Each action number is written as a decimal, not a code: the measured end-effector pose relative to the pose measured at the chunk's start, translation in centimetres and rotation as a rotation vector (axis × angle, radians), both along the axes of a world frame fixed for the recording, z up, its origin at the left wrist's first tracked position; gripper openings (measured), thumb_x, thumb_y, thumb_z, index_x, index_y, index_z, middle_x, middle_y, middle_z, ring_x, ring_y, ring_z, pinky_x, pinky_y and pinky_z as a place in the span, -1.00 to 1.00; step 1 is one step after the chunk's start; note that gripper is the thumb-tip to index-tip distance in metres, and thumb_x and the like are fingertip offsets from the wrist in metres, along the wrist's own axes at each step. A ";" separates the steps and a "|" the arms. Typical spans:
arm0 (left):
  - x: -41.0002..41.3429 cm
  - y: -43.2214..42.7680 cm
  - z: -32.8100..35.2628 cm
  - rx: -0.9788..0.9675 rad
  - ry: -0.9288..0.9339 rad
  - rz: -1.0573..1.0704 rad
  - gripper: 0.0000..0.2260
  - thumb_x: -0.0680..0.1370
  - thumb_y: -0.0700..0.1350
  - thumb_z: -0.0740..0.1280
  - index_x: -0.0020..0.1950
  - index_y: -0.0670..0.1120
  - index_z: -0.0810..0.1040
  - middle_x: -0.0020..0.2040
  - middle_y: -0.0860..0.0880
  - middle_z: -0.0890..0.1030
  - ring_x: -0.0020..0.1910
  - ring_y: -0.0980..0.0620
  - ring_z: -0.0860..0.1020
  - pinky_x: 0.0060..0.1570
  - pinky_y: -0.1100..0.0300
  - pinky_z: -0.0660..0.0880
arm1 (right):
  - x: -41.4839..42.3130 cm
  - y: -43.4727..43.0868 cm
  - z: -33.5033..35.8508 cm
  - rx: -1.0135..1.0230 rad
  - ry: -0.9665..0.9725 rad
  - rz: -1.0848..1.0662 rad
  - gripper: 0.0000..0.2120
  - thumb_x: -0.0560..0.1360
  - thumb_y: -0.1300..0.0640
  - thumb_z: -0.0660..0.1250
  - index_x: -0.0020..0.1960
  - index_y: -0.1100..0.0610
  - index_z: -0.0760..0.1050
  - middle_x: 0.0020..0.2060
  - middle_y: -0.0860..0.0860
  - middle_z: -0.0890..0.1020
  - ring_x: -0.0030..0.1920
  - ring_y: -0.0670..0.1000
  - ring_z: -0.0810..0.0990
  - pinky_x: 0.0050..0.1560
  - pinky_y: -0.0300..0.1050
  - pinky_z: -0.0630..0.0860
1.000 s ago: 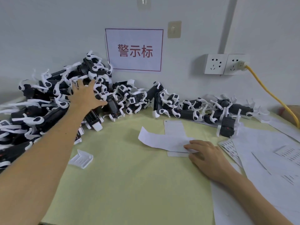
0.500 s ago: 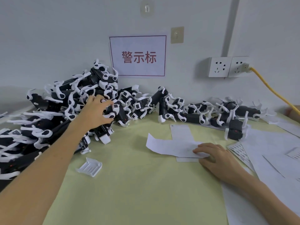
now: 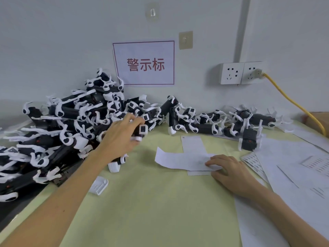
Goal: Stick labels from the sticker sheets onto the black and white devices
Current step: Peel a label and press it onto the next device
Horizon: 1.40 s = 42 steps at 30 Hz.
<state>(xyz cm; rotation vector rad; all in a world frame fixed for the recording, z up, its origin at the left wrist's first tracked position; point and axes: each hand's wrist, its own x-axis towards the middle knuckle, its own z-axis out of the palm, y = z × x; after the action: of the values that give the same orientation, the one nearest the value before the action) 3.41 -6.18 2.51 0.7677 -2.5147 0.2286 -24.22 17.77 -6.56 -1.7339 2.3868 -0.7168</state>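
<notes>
A big heap of black and white devices (image 3: 71, 125) lies along the wall at the left, and a thinner row of them (image 3: 231, 122) runs to the right. My left hand (image 3: 121, 138) grips one device (image 3: 142, 131) at the front edge of the heap, fingers curled round it. My right hand (image 3: 229, 172) rests on a white paper strip (image 3: 178, 160) in the middle of the table, fingertips pressing its right end. Sticker sheets (image 3: 252, 162) with small printed labels lie just right of that hand.
The table has a pale yellow-green cover (image 3: 160, 211). A loose white plastic cover (image 3: 98, 185) lies near my left forearm. White papers (image 3: 293, 175) spread over the right side. A yellow cable (image 3: 293, 104) runs from the wall socket (image 3: 240, 73) down to the right. A paper sign (image 3: 144, 63) hangs on the wall.
My left hand went from lying spread on the heap to closing on one device and drawing it toward the front right. My right hand stayed on the paper strip.
</notes>
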 end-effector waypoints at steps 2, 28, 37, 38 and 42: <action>-1.9 0.8 0.9 0.036 0.199 -0.050 -0.44 0.42 -0.13 0.60 0.32 0.03 0.42 0.26 0.00 0.37 -0.14 -0.01 0.52 -0.08 0.04 0.58 | 0.0 0.1 0.0 0.003 -0.005 0.010 -0.71 0.61 0.03 0.33 0.30 -0.21 0.54 0.35 -0.25 0.46 0.34 -0.08 0.40 0.33 -0.06 0.28; -10.8 12.7 -6.2 1.544 1.110 -0.513 -0.62 0.44 -0.11 0.60 0.24 -0.03 0.65 0.00 -0.04 0.63 -0.14 0.03 0.62 0.02 0.13 0.62 | 1.9 1.3 3.9 -0.422 -1.124 0.186 -0.66 0.46 0.07 0.34 0.17 0.20 0.62 -0.16 0.16 0.60 -0.22 0.13 0.61 -0.13 -0.07 0.54; -10.5 13.3 -6.1 1.817 1.194 -0.584 -0.41 0.42 -0.27 0.50 0.42 -0.10 0.43 0.12 -0.15 0.56 -0.03 -0.11 0.69 0.05 0.01 0.66 | 0.6 1.3 3.9 -0.579 -1.375 0.160 -0.55 0.45 0.03 0.34 0.27 0.23 0.54 -0.13 0.18 0.62 -0.14 0.12 0.61 -0.11 -0.03 0.60; -10.7 13.5 -6.2 1.792 1.166 -0.537 -0.42 0.42 -0.28 0.55 0.39 -0.11 0.45 0.10 -0.15 0.57 -0.09 -0.09 0.68 0.02 0.02 0.67 | 0.4 1.4 4.0 -0.595 -1.401 0.161 -0.54 0.45 0.04 0.35 0.29 0.22 0.52 -0.12 0.17 0.63 -0.12 0.12 0.63 -0.09 -0.02 0.59; -11.2 14.8 -6.4 1.688 0.788 -0.504 -0.48 0.46 0.04 0.46 0.39 -0.10 0.54 0.20 -0.13 0.64 -0.21 0.00 0.60 -0.11 0.12 0.58 | 0.2 1.8 4.2 -0.508 -1.317 0.234 -0.55 0.41 0.10 0.42 0.27 0.19 0.56 -0.06 0.13 0.64 -0.10 0.08 0.64 -0.04 -0.04 0.55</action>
<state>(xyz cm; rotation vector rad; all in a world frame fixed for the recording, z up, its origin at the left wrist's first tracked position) -7.78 8.63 -3.88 0.4570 -1.5199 -2.0617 -24.07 19.57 -2.38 -0.9700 1.1221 -1.7641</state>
